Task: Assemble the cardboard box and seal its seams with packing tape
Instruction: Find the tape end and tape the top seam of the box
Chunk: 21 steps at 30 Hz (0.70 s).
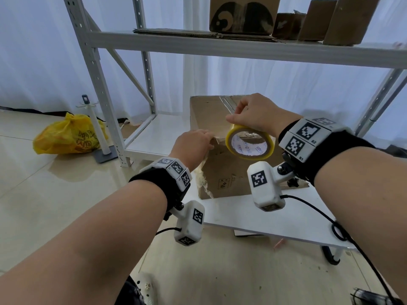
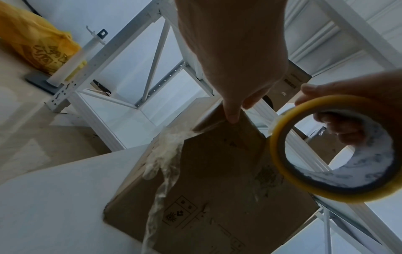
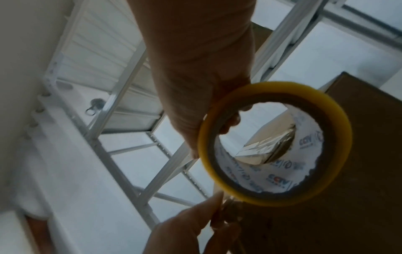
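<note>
Worktop [image 1: 242, 216] mid-frame: pinching cardboard box [image 1: 220, 172] edge steady in left grip [image 1: 193, 144], clutching tape roll [image 1: 259, 150] in right grip [image 1: 253, 113] for sealing

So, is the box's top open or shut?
Shut: flaps on the box lie flat, with shiny tape over the far seam by the right hand.

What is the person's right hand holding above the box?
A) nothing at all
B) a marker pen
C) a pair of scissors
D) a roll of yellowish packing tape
D: the right hand grips the tape roll, fingers through its core, above the cardboard box, whose upper edge the left hand holds.
</note>
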Each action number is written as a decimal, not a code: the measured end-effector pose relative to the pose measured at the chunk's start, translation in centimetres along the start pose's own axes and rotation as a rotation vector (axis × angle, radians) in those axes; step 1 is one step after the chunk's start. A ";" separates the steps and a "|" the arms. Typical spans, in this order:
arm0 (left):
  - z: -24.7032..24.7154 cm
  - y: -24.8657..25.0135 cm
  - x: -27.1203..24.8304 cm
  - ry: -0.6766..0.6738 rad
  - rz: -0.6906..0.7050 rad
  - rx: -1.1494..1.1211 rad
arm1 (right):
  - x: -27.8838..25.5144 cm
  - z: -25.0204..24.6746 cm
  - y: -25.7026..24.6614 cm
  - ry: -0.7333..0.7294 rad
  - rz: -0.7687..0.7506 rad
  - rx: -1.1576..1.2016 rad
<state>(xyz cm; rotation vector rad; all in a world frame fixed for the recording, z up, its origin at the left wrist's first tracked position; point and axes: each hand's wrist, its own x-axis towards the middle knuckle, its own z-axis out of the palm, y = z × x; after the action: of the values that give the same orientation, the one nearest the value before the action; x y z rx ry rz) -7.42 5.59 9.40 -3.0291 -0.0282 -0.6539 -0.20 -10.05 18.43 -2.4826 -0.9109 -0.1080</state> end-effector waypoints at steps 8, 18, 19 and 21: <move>0.4 -1.7 -0.5 0.032 0.026 -0.009 | 1.3 0.0 -1.9 0.022 -0.102 -0.242; 1.0 -1.6 -0.6 0.059 -0.020 0.087 | 1.1 -0.9 0.5 0.088 -0.093 -0.571; 1.0 -1.3 -0.5 0.054 -0.033 0.077 | 1.0 -0.8 0.6 0.143 -0.089 -0.608; 0.9 -1.0 -0.5 0.050 -0.063 0.073 | 0.8 -0.6 0.9 0.256 -0.088 -0.636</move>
<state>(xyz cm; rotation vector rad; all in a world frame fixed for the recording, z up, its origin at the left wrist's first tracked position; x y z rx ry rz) -7.51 6.65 8.38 -2.9515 -0.1425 -0.7174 1.05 -10.40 18.76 -2.8903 -0.9822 -0.8426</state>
